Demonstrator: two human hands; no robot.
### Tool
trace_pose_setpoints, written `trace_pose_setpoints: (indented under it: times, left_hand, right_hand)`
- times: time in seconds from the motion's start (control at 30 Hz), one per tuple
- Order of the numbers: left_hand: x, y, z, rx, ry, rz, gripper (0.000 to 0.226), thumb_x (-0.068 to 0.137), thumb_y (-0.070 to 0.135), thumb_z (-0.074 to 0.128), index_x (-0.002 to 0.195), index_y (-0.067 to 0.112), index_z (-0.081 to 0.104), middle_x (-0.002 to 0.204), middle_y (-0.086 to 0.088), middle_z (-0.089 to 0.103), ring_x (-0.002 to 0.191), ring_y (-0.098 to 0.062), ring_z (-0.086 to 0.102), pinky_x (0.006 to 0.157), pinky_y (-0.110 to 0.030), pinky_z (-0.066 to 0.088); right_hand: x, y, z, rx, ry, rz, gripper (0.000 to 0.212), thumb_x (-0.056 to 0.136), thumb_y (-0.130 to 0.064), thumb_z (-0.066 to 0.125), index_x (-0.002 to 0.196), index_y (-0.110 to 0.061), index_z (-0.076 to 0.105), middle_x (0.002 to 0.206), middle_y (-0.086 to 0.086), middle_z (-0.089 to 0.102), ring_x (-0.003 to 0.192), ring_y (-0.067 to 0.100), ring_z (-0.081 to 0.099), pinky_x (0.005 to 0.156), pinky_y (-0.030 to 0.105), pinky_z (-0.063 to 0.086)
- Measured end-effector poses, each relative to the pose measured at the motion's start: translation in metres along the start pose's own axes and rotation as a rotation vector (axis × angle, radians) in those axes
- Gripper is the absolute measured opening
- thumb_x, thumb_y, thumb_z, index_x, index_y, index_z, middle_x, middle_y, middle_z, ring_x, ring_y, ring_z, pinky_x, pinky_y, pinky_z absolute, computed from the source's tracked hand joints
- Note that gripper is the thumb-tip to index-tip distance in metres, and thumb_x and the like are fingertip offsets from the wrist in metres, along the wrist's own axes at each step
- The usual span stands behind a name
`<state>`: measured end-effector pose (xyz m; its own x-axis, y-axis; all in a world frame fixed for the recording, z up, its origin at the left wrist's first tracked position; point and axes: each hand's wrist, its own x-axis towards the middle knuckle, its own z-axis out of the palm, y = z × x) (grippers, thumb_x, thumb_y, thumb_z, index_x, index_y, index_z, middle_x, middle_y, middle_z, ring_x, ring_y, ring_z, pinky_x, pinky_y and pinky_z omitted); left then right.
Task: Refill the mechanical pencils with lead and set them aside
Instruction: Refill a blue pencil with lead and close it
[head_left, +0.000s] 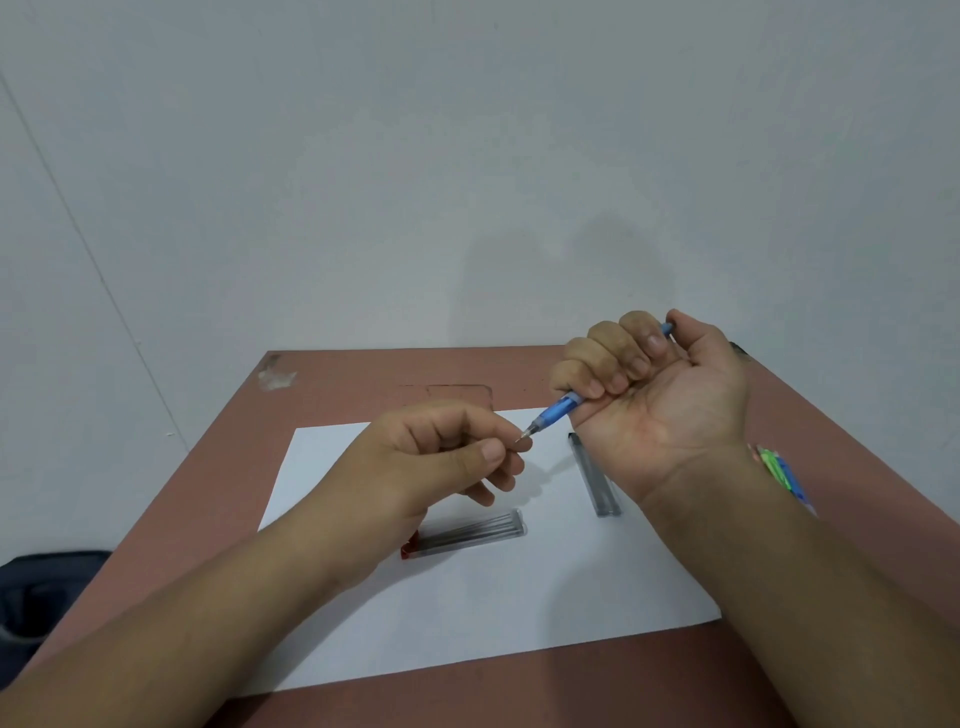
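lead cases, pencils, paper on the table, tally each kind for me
lead cases: 2, one with a red end, one grey
blue pencil in the right hand: 1
coloured pencils set aside: a bunch, partly hidden by the arm, count unclear
paper sheet: 1
total countable: 4

Paper sheet (467, 613) on table (810, 426); 2 lead cases (470, 532) (595, 478) on sheet, pencils (782, 470) right.

two bare forearms and hands (447, 457), seemingly no sleeves, rings or watch in view
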<state>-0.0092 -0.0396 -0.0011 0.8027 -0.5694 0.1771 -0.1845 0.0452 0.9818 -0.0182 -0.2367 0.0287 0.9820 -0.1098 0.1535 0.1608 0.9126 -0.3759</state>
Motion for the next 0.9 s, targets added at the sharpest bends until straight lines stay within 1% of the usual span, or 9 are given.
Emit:
trace_pose_setpoints:
  times: [0.2,0.3,0.43,0.57,0.67,0.73,0.8,0.83,0.9]
  left_hand:
    - [0.001,0.000,0.003,0.038,0.037,0.027,0.015,0.085,0.021,0.064,0.090,0.017,0.078,0.086,-0.008,0.073,0.083,-0.018,0.068,0.079,-0.031,0.056]
    - [0.000,0.001,0.004,0.053,0.047,0.038,0.008,0.088,0.023,0.072,0.087,0.017,0.077,0.084,-0.007,0.073,0.080,-0.017,0.068,0.079,-0.031,0.057]
    - [-0.001,0.003,0.006,0.057,0.076,0.050,0.016,0.080,0.027,0.065,0.083,0.017,0.077,0.081,-0.006,0.073,0.078,-0.016,0.067,0.078,-0.031,0.056]
    - [0.000,0.002,0.007,0.056,0.102,0.058,0.016,0.080,0.027,0.065,0.083,0.016,0.077,0.080,-0.006,0.073,0.076,-0.017,0.067,0.077,-0.030,0.056]
    - [0.001,0.001,0.006,0.056,0.128,0.055,0.015,0.082,0.025,0.065,0.083,0.016,0.077,0.080,-0.005,0.072,0.076,-0.018,0.066,0.076,-0.030,0.056]
    - [0.002,-0.001,0.004,0.074,0.150,0.053,0.014,0.089,0.016,0.064,0.083,0.015,0.076,0.080,-0.005,0.072,0.075,-0.017,0.066,0.075,-0.029,0.056]
    - [0.004,-0.004,0.001,0.109,0.183,0.038,0.020,0.094,0.008,0.062,0.082,0.015,0.076,0.080,-0.006,0.072,0.075,-0.017,0.066,0.075,-0.030,0.055]
    - [0.006,-0.005,-0.001,0.121,0.207,0.027,0.022,0.095,0.006,0.061,0.081,0.015,0.075,0.079,-0.006,0.072,0.075,-0.017,0.066,0.074,-0.032,0.055]
    - [0.009,-0.009,-0.005,0.130,0.273,0.005,0.024,0.096,0.007,0.060,0.079,0.017,0.075,0.077,-0.004,0.071,0.073,-0.016,0.065,0.075,-0.036,0.053]
  right_hand:
    - [0.000,0.002,-0.001,0.018,-0.015,0.006,0.039,0.096,-0.035,0.028,0.061,-0.018,0.031,0.054,-0.003,0.025,0.046,0.014,0.025,0.048,0.026,0.027]
    - [-0.002,0.004,0.000,0.019,-0.021,0.011,0.039,0.096,-0.035,0.028,0.061,-0.018,0.031,0.054,-0.003,0.025,0.046,0.014,0.024,0.047,0.027,0.027]
    - [-0.002,0.005,0.000,0.032,-0.023,0.011,0.040,0.096,-0.036,0.028,0.062,-0.018,0.031,0.055,-0.003,0.025,0.047,0.014,0.025,0.048,0.026,0.028]
    - [-0.005,0.009,0.003,0.022,-0.003,0.009,0.041,0.097,-0.040,0.033,0.063,-0.017,0.032,0.057,-0.003,0.025,0.049,0.015,0.024,0.050,0.027,0.028]
    - [-0.005,0.011,0.003,0.001,0.001,0.007,0.045,0.100,-0.045,0.034,0.064,-0.016,0.036,0.059,-0.001,0.030,0.050,0.015,0.030,0.052,0.027,0.034]
    - [-0.004,0.012,0.004,-0.062,0.007,0.011,0.051,0.103,-0.051,0.035,0.067,-0.015,0.043,0.062,0.001,0.038,0.054,0.017,0.040,0.059,0.029,0.043]
    - [-0.002,0.013,0.004,-0.180,0.042,0.016,0.054,0.103,-0.055,0.037,0.073,-0.014,0.053,0.069,0.005,0.050,0.065,0.020,0.054,0.070,0.035,0.051]
    - [-0.001,0.013,0.004,-0.280,0.080,0.007,0.052,0.103,-0.054,0.040,0.076,-0.014,0.059,0.073,0.005,0.056,0.072,0.021,0.058,0.075,0.036,0.053]
    - [0.000,0.012,0.002,-0.616,0.165,-0.067,0.047,0.103,-0.048,0.046,0.078,-0.017,0.071,0.080,0.002,0.062,0.080,0.018,0.060,0.080,0.035,0.053]
